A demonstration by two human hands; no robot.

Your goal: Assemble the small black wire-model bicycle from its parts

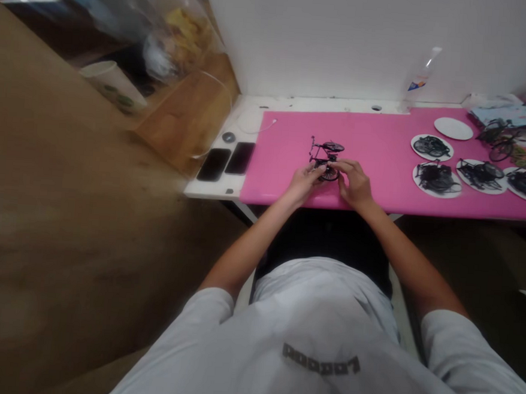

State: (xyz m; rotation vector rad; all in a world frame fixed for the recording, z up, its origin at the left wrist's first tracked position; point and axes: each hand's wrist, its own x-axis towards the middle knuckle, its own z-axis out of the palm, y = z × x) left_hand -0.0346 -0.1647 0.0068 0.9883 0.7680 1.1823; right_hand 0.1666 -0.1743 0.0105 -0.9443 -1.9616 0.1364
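Observation:
Small black bicycle parts lie on the pink mat (375,145), right in front of me. My left hand (306,182) has its fingers closed on the near black wheel (330,173) from the left side. From the right, my right hand (355,184) pinches at the same wheel with thumb and fingertips. Just beyond the hands is a thin black frame piece (312,147), with another dark wheel (333,147) beside it. The fingertips cover part of the near wheel, and how the pieces join is too small to tell.
Plates of black parts (438,178) stand at the right, near a bare white plate (453,128) and a model bicycle (501,144). A clear bottle (422,79) is at the back. Two dark phones (240,158) lie left of the mat, beside a white cable (249,131).

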